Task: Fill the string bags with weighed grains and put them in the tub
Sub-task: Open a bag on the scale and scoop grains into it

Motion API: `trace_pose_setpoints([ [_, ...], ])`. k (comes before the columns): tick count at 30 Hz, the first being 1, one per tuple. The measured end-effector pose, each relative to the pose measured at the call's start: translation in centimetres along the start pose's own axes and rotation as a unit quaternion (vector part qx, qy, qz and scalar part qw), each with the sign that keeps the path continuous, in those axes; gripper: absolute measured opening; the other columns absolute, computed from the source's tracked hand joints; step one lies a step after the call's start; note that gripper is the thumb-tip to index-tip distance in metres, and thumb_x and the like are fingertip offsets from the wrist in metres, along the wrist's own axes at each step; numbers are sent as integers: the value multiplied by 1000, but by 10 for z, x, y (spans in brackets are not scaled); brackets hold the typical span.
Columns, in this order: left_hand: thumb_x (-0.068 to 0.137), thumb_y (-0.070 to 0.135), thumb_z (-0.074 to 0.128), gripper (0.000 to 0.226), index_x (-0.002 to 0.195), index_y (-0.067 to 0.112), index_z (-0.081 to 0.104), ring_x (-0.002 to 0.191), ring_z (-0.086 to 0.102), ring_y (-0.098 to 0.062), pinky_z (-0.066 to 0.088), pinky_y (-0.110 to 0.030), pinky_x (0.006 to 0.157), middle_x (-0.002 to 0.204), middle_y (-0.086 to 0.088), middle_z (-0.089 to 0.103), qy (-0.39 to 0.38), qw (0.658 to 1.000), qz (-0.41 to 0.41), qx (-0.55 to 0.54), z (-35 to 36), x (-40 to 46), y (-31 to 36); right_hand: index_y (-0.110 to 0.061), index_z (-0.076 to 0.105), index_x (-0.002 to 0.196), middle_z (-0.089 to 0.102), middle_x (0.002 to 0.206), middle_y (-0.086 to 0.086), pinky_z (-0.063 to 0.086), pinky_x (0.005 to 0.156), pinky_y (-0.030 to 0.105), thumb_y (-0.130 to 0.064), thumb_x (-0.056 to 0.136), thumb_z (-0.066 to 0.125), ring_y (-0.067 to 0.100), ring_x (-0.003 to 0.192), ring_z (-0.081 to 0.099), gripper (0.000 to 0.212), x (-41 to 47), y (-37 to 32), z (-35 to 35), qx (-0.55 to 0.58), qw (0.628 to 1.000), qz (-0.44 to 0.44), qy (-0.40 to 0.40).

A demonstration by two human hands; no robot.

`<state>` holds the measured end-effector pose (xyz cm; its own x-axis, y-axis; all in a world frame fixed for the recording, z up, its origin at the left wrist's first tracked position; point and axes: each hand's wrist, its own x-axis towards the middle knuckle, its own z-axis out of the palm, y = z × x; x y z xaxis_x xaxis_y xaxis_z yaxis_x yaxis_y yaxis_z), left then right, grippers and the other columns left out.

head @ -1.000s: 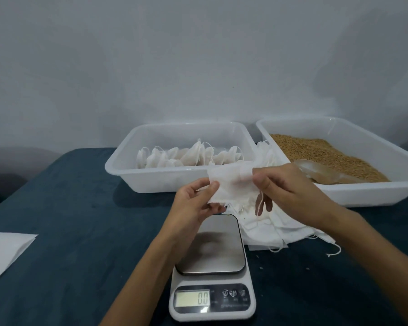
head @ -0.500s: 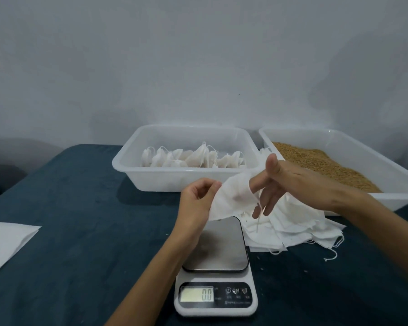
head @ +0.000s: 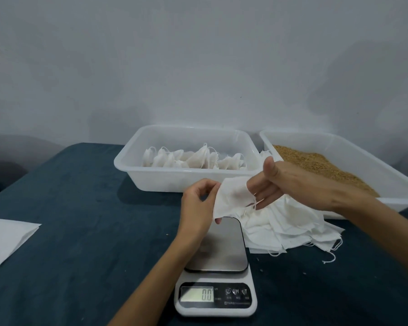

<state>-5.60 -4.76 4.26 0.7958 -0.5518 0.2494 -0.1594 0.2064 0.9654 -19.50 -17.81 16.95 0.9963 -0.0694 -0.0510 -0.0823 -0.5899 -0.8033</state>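
My left hand (head: 197,204) pinches the left edge of an empty white string bag (head: 230,198) held above the scale (head: 216,274). My right hand (head: 283,182) has its fingers at the bag's right side, inside or against its mouth, thumb raised. The scale's display reads zero and its plate is bare. Behind, a white tub (head: 151,178) holds several filled bags (head: 193,158). To the right, a second tub (head: 339,147) holds brown grain (head: 316,163).
A heap of empty string bags (head: 285,227) lies right of the scale, loose strings trailing toward the table's right. A white sheet (head: 5,238) lies at the left edge of the dark blue tablecloth (head: 80,231). A pale wall stands close behind the tubs.
My right hand let go of the bag's top corner and moved its fingers to the bag's mouth, thumb now lifted. My left hand keeps its pinch.
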Motion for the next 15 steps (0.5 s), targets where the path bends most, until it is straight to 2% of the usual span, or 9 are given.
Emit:
trace_pose_setpoints([
  [2,102,20,66,20,84,15,73,48,55,-26,42,-30,43,74,-16,69,12,1000,6,14,-1,0,0,-21,77,107,78,101,-1,60,88,33,-106,50,34,20,96,75,111,3,2,1,-8,1000,18,-11],
  [4,102,20,66,19,85,18,74,62,63,-19,45,-28,42,78,-2,71,34,998,12,50,-4,1,0,-16,67,124,78,101,8,60,83,28,-107,46,36,21,94,76,124,4,3,-3,-3,999,39,-8],
  [7,101,21,67,15,87,19,74,79,66,-12,48,-26,47,82,8,72,42,994,21,101,-6,1,2,-21,63,128,78,96,9,62,83,32,-108,43,37,25,90,77,124,5,-2,-12,-5,998,59,-5],
  [9,102,21,65,13,93,18,73,78,65,-12,51,-25,60,85,8,72,53,991,31,118,-7,0,3,-24,64,126,79,94,8,62,82,33,-108,41,37,26,88,77,122,7,-6,-16,-19,997,71,-13],
  [11,104,15,61,13,104,21,72,88,66,-6,52,-19,75,97,10,72,47,990,65,117,-11,-1,8,-28,65,120,78,93,9,62,81,33,-109,39,37,25,87,77,118,11,-11,-17,-41,994,92,-32],
  [13,93,2,61,33,117,23,69,110,65,-7,51,-19,96,112,11,72,-16,993,87,84,-18,-3,13,-31,66,110,76,94,12,63,77,33,-108,42,37,27,83,77,106,16,-17,-15,-61,990,115,-51],
  [15,71,8,64,62,131,20,63,129,60,-12,44,-25,112,127,5,70,-131,989,69,19,-26,-7,14,-27,65,110,72,100,17,63,71,36,-103,56,33,33,78,77,99,23,-24,-12,-85,985,134,-66],
])
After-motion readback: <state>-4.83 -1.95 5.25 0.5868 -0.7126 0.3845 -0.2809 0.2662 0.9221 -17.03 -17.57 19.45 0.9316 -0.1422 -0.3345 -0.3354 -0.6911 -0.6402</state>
